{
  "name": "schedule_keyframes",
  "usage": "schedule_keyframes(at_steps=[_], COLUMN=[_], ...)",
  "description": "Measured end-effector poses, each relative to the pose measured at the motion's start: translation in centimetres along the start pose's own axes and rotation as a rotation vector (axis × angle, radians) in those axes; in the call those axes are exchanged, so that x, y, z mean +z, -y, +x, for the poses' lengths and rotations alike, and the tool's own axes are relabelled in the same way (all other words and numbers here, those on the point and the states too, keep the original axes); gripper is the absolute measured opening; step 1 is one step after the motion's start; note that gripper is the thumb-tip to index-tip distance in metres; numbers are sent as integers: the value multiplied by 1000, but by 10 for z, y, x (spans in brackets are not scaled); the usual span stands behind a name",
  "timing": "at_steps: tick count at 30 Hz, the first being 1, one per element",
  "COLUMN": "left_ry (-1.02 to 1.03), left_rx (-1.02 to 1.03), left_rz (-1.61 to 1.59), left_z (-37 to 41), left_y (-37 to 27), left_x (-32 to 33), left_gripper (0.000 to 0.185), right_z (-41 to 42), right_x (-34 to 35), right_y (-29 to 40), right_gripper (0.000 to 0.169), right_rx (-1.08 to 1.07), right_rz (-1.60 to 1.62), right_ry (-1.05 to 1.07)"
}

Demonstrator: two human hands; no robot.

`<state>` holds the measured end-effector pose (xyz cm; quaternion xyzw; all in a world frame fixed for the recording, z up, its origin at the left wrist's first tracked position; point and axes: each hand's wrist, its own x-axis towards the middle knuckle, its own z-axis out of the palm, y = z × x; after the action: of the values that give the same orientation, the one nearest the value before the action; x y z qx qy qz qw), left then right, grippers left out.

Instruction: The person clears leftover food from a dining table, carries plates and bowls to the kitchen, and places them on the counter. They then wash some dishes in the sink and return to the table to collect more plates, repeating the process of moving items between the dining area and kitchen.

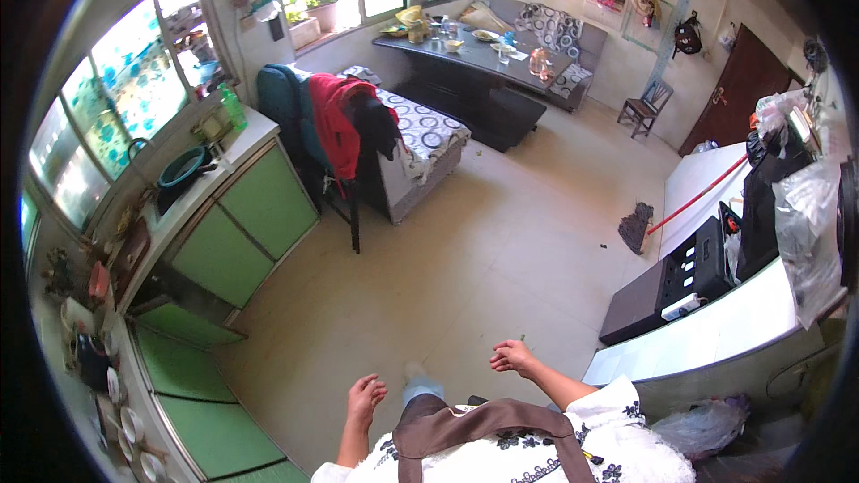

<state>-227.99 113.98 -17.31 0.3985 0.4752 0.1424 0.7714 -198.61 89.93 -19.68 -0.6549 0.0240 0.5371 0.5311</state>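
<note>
My left hand [366, 397] hangs in the air over the floor, its fingers loosely bent with nothing seen in them. To its left run the green cabinet doors [221, 433] below the counter. Higher in the picture, my right hand [514, 357] is also raised above the floor, fingers slightly curled and apart, touching nothing. A white-topped surface [725, 342] lies nearest to it, on the right. I wear a brown apron [483, 416] over a white top with dark flower patterns. One foot [415, 370] shows on the pale floor between my hands.
On the left counter sit a teal basin [182, 166] and a green bottle [233, 107]. A chair [295, 114] bears a red garment [333, 121]. Farther off stands a dark table [470, 57] with dishes. A red-handled broom [634, 228] leans right, near a black appliance [691, 265].
</note>
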Motion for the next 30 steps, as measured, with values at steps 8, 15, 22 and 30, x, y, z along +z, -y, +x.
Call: schedule_keyframes(at_steps=[8, 15, 22, 30], left_ry=[-22, 181, 419, 421], left_rx=[-2, -19, -46, -172], left_rz=[-21, 217, 325, 136], left_z=[207, 348, 488, 601], left_y=[-112, -246, -293, -345], left_x=[83, 243, 455, 611], left_gripper=[18, 24, 24, 23], right_z=[99, 133, 231, 386], right_x=[-108, -199, -304, -445], right_y=[67, 115, 179, 441], right_gripper=[23, 19, 15, 12], right_rx=[128, 200, 288, 51], right_rz=[52, 208, 322, 260], right_ry=[-259, -497, -511, -472])
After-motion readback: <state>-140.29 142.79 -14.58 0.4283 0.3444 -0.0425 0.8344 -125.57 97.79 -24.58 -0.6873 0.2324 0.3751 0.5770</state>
